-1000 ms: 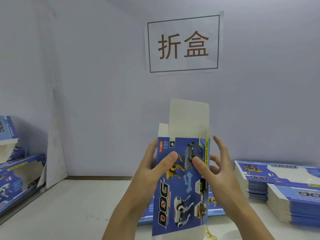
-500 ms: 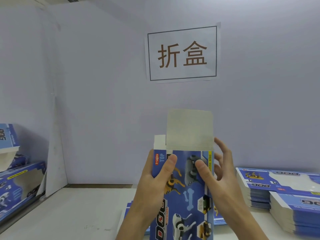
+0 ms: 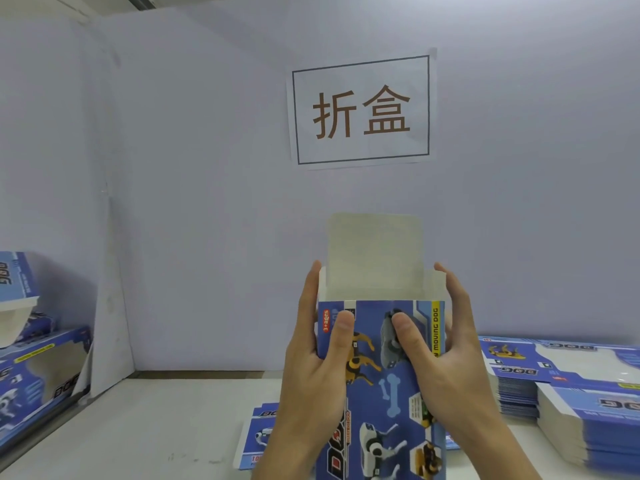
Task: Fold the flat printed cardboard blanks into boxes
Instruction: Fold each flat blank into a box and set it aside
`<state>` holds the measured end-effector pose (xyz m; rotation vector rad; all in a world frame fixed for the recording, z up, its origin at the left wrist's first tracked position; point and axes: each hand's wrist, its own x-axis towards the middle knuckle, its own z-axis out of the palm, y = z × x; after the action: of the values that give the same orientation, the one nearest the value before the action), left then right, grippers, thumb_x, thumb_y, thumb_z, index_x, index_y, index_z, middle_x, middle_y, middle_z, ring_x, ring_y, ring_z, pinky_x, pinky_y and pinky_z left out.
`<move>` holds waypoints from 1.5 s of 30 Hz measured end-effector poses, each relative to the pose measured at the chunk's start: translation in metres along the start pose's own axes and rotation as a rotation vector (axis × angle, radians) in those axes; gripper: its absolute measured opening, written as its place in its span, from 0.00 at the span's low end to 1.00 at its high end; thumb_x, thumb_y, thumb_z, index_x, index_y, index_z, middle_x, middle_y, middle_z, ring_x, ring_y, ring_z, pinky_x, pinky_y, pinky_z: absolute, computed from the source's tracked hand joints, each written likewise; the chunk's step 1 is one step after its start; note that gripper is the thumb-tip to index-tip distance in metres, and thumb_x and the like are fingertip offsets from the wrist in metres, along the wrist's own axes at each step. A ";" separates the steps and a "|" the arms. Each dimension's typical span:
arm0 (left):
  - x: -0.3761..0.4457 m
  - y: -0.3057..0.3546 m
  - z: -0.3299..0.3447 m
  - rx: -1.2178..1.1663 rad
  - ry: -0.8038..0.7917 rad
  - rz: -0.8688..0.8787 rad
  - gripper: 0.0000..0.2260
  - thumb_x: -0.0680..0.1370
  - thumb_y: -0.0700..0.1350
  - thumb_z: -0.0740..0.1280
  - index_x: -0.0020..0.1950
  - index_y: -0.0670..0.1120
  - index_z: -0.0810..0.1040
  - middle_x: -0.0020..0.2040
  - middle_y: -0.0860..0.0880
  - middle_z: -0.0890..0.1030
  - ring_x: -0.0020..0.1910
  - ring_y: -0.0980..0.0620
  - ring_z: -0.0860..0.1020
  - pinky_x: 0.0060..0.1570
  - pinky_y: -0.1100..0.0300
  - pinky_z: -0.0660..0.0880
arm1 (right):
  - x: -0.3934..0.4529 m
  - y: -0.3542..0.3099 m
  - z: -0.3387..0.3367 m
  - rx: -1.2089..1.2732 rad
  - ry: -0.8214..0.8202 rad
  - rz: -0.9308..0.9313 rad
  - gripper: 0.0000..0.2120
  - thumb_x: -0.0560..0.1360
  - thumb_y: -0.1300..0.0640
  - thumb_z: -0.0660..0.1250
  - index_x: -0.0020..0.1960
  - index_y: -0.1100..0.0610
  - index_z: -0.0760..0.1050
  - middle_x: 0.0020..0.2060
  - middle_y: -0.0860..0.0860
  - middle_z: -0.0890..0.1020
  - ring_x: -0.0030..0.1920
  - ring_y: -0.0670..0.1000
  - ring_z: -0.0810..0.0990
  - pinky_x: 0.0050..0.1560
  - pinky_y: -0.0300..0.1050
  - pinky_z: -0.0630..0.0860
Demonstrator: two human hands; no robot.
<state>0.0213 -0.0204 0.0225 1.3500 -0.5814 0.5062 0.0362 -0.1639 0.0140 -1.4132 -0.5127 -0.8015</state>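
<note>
Head view: both hands, left (image 3: 313, 372) and right (image 3: 446, 368), grip the upright box (image 3: 384, 389) between them, thumbs on its front.

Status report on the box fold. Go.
Left hand and right hand both grip the blue dog box, thumbs on the front panel. Box opened up, top flap standing, not yet tucked. Nothing in the way.

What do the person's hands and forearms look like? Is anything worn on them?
Both the left hand and the right hand are bare: no gloves, rings, watch or sleeves show. The fingers have short, plain nails. The forearms are also uncovered.
</note>
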 end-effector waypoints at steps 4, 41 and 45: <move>0.000 -0.003 -0.002 -0.030 0.028 -0.027 0.24 0.67 0.62 0.66 0.64 0.73 0.70 0.46 0.48 0.85 0.40 0.48 0.85 0.35 0.57 0.82 | -0.001 0.002 0.002 0.000 -0.011 0.006 0.30 0.69 0.45 0.69 0.70 0.39 0.66 0.47 0.32 0.82 0.46 0.37 0.84 0.37 0.28 0.77; -0.003 0.013 0.002 0.081 0.160 -0.118 0.17 0.83 0.42 0.55 0.62 0.64 0.68 0.44 0.44 0.77 0.40 0.47 0.76 0.44 0.54 0.78 | 0.001 -0.016 0.012 0.072 0.061 0.244 0.12 0.69 0.49 0.58 0.48 0.41 0.76 0.26 0.44 0.70 0.26 0.46 0.69 0.25 0.35 0.69; -0.002 0.012 -0.004 0.047 0.104 -0.131 0.25 0.84 0.42 0.54 0.74 0.68 0.59 0.41 0.49 0.75 0.40 0.43 0.77 0.47 0.47 0.80 | 0.001 -0.016 0.012 0.129 0.019 0.301 0.25 0.67 0.50 0.56 0.63 0.33 0.71 0.27 0.48 0.71 0.27 0.46 0.70 0.27 0.38 0.71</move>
<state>0.0126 -0.0148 0.0303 1.3876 -0.3950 0.4823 0.0262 -0.1514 0.0269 -1.3221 -0.3205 -0.5301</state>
